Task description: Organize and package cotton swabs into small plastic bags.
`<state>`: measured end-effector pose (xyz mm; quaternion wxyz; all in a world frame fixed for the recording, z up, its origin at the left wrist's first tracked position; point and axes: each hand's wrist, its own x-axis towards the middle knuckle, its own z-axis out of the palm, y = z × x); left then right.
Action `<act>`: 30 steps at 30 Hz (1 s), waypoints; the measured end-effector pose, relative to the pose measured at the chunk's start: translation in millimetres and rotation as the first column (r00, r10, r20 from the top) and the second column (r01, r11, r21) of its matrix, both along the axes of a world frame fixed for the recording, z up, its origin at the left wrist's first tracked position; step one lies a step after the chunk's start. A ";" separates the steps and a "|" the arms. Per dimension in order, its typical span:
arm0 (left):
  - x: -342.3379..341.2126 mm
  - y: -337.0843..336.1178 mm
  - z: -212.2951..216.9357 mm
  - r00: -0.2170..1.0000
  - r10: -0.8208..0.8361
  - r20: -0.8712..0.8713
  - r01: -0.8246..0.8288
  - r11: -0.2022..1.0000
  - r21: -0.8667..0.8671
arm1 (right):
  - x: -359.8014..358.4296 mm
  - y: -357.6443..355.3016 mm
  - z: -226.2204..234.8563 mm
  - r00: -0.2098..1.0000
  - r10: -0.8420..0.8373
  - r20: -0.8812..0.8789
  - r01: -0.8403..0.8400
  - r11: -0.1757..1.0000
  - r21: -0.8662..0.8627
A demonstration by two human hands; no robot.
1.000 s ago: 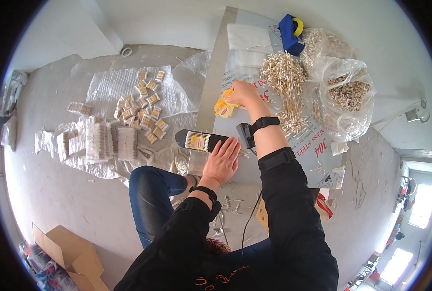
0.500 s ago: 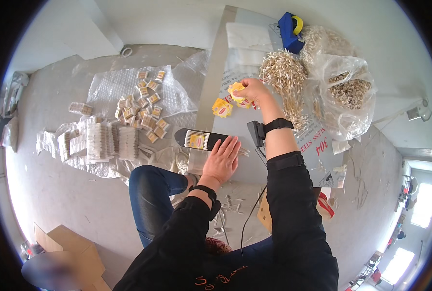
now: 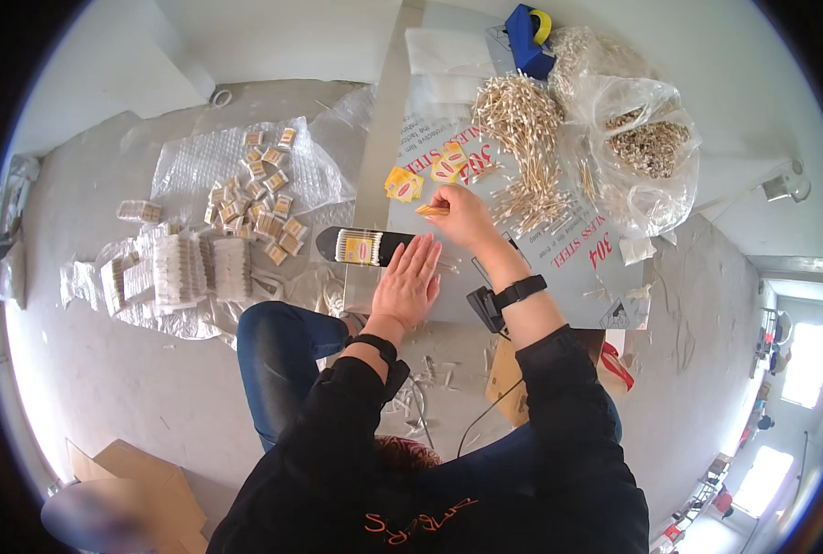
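My left hand [image 3: 409, 282] lies flat, fingers together, on a black tray [image 3: 367, 246] that carries a row of cotton swabs with a yellow label. My right hand [image 3: 462, 214] pinches a small yellow label [image 3: 432, 210] just above the grey metal sheet [image 3: 559, 268]. More yellow labels [image 3: 404, 184] lie on the sheet beyond it, and a second small group of labels [image 3: 447, 168] sits beside them. A big loose heap of cotton swabs [image 3: 527, 129] spreads to the right of my right hand.
Clear plastic bags of swabs [image 3: 647, 148] stand at the far right, with a blue tape dispenser [image 3: 527, 28] behind. Small packed yellow-labelled packets [image 3: 264, 198] lie on bubble wrap at left, stacked swab bundles [image 3: 176, 272] beside them. A cardboard box [image 3: 144, 475] sits bottom left.
My right hand has pulled back from the yellow labels toward the tray, carrying one label. My left hand has stayed on the black tray.
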<state>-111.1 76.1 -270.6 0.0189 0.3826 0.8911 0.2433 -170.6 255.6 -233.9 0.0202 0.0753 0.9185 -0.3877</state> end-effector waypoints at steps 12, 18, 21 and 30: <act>-59.3 -2.2 12.5 0.965 0.103 0.242 -0.223 0.807 0.547 | 19.2 -12.0 -17.9 0.981 -0.072 -0.183 0.087 0.993 0.076; -61.5 11.9 10.9 0.849 0.001 0.529 -0.343 0.761 0.551 | 21.0 -16.3 -24.9 0.978 -0.092 -0.186 0.105 0.993 0.059; -64.8 15.4 6.1 0.821 0.000 0.571 -0.360 0.776 0.518 | 21.0 -16.2 -25.4 0.980 -0.180 -0.081 0.173 0.981 -0.092; -69.0 23.1 -2.2 0.738 -0.126 0.663 -0.384 0.729 0.567 | 22.0 -19.4 -32.7 0.969 -0.153 -0.195 0.144 0.988 -0.060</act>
